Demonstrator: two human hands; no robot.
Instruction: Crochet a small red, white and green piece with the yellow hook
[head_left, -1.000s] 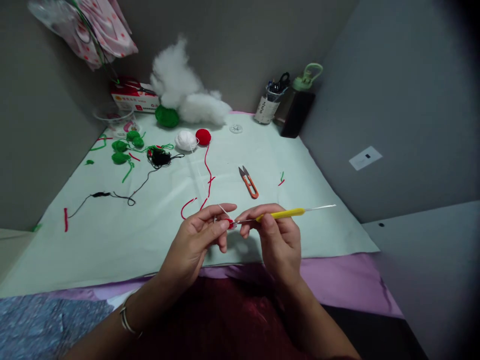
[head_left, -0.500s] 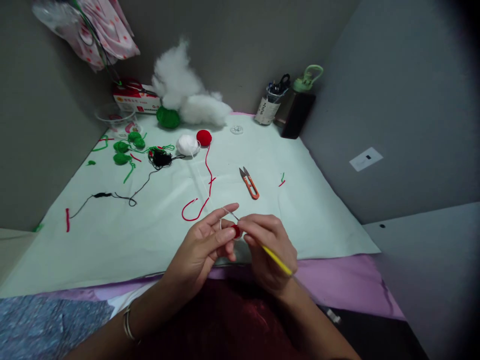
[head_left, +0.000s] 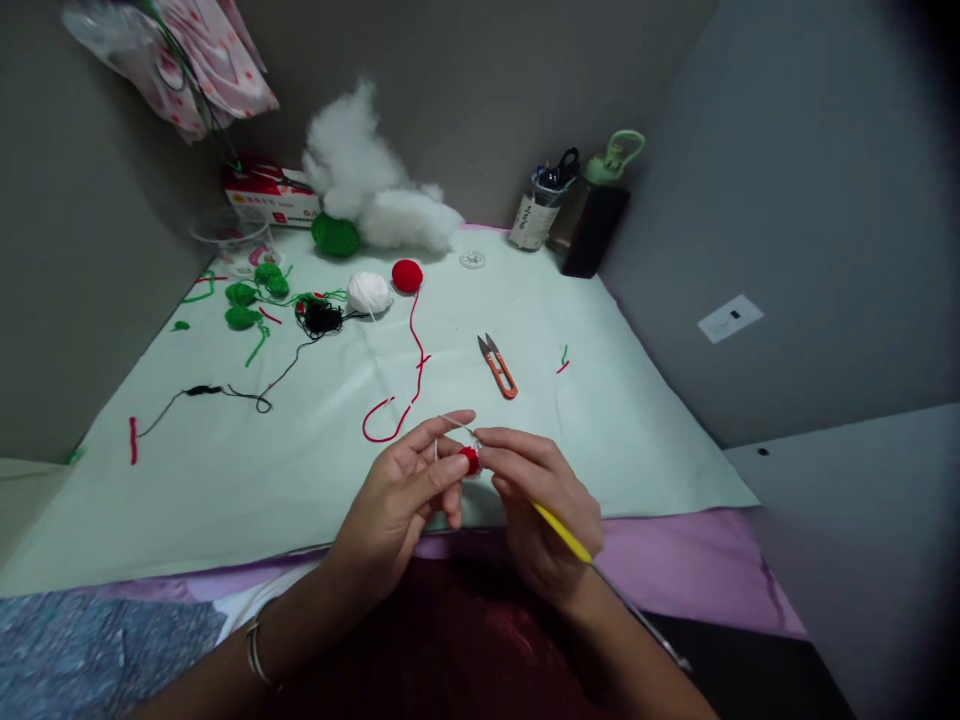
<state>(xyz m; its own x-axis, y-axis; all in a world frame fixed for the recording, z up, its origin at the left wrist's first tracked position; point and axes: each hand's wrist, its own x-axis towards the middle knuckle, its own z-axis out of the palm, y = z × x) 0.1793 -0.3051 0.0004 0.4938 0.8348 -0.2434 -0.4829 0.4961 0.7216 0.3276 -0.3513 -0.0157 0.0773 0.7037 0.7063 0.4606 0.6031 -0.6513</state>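
Observation:
My left hand [head_left: 409, 490] pinches a small red and white crochet piece [head_left: 470, 460] between thumb and fingers, with white yarn running over its raised index finger. My right hand [head_left: 544, 500] is closed round a crochet hook [head_left: 561, 532] with a yellow grip; the hook's tip meets the piece, though fingers partly hide it. Beyond the hands, a red yarn strand [head_left: 420, 360] leads back to a red yarn ball [head_left: 407, 276]. Beside that ball sits a white yarn ball [head_left: 369, 293]. Orange thread snips [head_left: 498, 366] lie ahead of my right hand.
White stuffing [head_left: 375, 180] is heaped at the back, near a green yarn ball [head_left: 335, 235]. Small green pieces [head_left: 241, 317] and tangled black yarn [head_left: 322, 316] lie left. A pen holder [head_left: 534, 218] and a bottle [head_left: 600, 215] stand back right. Grey partitions enclose the table.
My right hand has shifted slightly right and down with the hook, whose shaft now shows further below the wrist. The white yarn near the white ball has moved, and the ball has turned slightly.

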